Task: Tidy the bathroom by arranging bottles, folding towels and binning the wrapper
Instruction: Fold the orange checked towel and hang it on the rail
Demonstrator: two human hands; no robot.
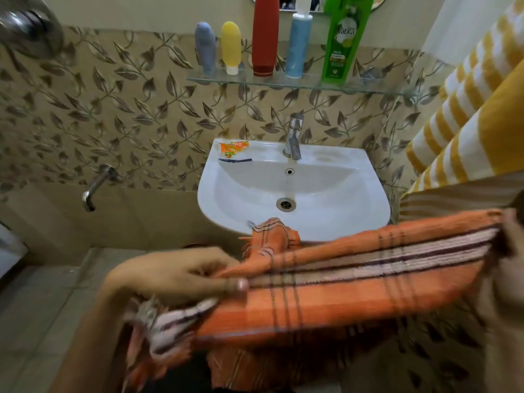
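Both hands stretch an orange striped towel (pixel 340 285) across the view: the left hand (pixel 181 275) pinches its nine-o'clock end, the blurred right hand (pixel 510 251) grips the three-o'clock end. At twelve o'clock sits the sink (pixel 326 211), an orange wrapper (pixel 234 150) on its rim; above, five bottles (pixel 265 35) line the glass shelf (pixel 283 82). A yellow striped towel (pixel 465 109) hangs at two o'clock.

Indoor light even, moderately bright, warm cast. Soft glare on sink (pixel 365 194) rim and glass shelf (pixel 382 90). Wide-angle bending at edges. Motion blur on left hand (pixel 175 275), orange towel (pixel 354 285), right edge.
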